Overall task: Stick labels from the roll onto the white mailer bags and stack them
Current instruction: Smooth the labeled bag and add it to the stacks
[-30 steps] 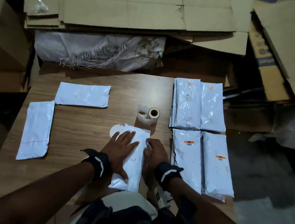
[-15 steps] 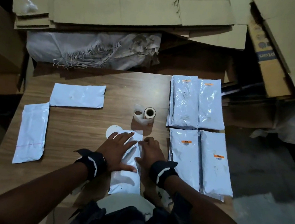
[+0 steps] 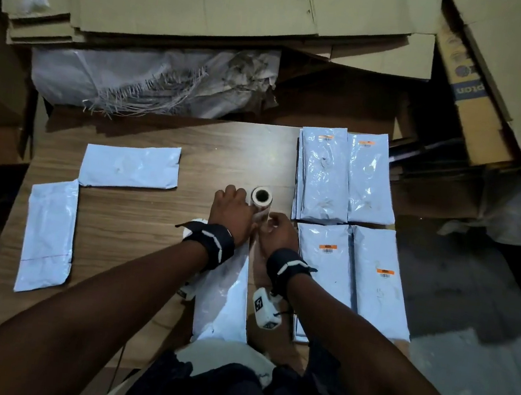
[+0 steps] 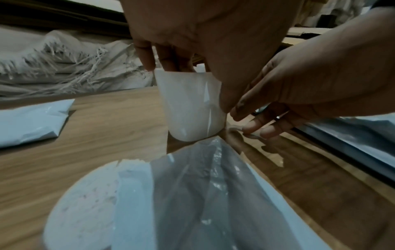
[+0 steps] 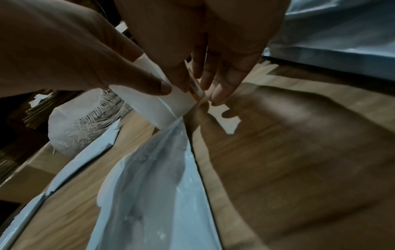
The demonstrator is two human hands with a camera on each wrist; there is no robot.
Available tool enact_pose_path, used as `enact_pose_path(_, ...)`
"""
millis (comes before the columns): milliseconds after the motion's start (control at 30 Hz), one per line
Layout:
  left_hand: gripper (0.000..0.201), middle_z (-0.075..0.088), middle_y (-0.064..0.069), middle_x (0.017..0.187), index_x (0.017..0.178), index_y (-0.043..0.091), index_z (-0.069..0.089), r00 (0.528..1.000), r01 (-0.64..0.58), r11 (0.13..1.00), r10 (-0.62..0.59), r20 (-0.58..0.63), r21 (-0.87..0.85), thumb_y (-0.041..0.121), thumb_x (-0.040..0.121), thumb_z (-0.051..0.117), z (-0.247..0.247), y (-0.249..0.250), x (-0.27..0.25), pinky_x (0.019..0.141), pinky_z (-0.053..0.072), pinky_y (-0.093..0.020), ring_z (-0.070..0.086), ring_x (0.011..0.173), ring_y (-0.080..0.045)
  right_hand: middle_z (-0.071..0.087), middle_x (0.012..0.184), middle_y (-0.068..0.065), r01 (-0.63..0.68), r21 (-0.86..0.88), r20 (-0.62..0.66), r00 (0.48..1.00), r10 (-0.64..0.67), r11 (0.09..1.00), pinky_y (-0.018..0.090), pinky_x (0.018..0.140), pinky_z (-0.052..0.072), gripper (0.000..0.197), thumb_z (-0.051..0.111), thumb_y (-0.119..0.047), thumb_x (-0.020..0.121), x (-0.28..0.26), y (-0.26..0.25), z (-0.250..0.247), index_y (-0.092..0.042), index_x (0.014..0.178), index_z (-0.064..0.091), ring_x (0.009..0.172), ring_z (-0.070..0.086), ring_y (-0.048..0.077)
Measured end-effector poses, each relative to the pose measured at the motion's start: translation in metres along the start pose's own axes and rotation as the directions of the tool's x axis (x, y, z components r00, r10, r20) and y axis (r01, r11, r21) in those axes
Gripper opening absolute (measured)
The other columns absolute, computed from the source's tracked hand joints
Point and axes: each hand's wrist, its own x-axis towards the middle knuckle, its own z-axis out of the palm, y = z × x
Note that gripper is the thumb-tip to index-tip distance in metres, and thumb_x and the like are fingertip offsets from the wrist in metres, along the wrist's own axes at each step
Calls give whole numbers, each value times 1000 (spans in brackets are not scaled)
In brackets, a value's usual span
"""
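Note:
The label roll [image 3: 261, 197] stands mid-table, and my left hand [image 3: 241, 202] grips it from the left, thumb on its white side [image 5: 147, 103]. My right hand [image 3: 270, 224] pinches an orange-edged label [image 5: 195, 90] at the loose end of the roll's strip [image 4: 190, 104]. A white mailer bag [image 3: 224, 294] with no label showing lies lengthwise in front of me, under both wrists. Labelled bags lie at the right in piles [image 3: 324, 175], [image 3: 371, 178], [image 3: 325, 271], [image 3: 379, 287]. Two plain bags lie on the left [image 3: 130, 165], [image 3: 48, 233].
A round white disc [image 4: 85, 203] lies partly under the front bag's far end. The wooden table [image 3: 150, 226] ends just beyond the roll. Behind it are a frayed woven sack [image 3: 155, 82] and flattened cardboard boxes [image 3: 210, 4]. A dark floor lies to the right.
Both hands left the bag in front of me, where they were pressing it flat, and moved forward to the roll. The left now grips the roll and the right pinches a label.

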Motion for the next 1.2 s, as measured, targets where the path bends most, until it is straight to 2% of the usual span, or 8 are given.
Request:
enact_pose_path(133,41,56,-6,107,101,20,68,999,38,999,-38,-3,-28,45,99,35,10,3,13,85,31,-41,44,106,-30,72,102,10,14,-70,32,999,-12,997,31,78,51,22,55,-26,88,3,-11,-2,-17,102,69,96,65,31)
enact_pose_path(300,17,60,-7,86,86,19,70,999,26,999,-27,-28,-36,32,89,60,10,7,13,76,39,-41,52,89,-32,72,100,11,10,-142,57,998,-2,990,33,79,53,24,56,-25,85,4,-13,-4,-15,101,71,94,65,33)
enact_pose_path(433,16,59,-9,91,90,18,69,999,-33,999,33,-19,-2,29,88,57,9,8,12,79,39,-41,52,92,-33,71,105,11,53,-218,84,996,-35,974,37,83,53,25,55,-22,86,6,-13,-7,-16,104,71,99,64,35)
enact_pose_path(567,21,57,-5,91,87,22,70,997,-68,995,70,-16,67,34,88,54,9,7,15,78,36,-41,49,92,-29,70,108,11,97,-290,104,992,-69,952,35,82,51,26,53,-22,90,8,-11,-9,-20,109,71,101,62,35)
enact_pose_path(700,26,54,-6,102,97,23,65,992,-115,989,119,-32,90,32,94,42,11,3,16,84,34,-42,45,101,-29,70,105,12,117,-303,124,989,-83,946,33,79,50,25,53,-27,93,10,-8,-7,-22,109,71,99,62,34)
enact_pose_path(867,28,56,-4,100,108,27,64,987,-159,981,158,16,114,31,91,43,8,-3,15,81,32,-41,45,100,-29,71,102,10,113,-327,127,989,-75,938,30,76,48,25,52,-22,90,10,-6,-7,-24,105,72,96,63,33)
enact_pose_path(1033,23,57,-6,100,103,27,63,988,-154,985,153,16,78,30,90,44,5,-3,14,82,32,-42,45,99,-31,71,98,8,162,-373,155,982,-111,914,30,71,48,21,54,-26,87,8,-8,-5,-23,101,70,91,64,33)
enact_pose_path(1200,24,57,-8,101,105,24,63,991,-133,990,132,15,57,28,92,44,3,0,14,85,33,-43,46,101,-32,71,105,13,148,-334,122,986,-113,931,34,79,48,25,54,-18,87,9,-8,-9,-17,106,70,100,62,35)
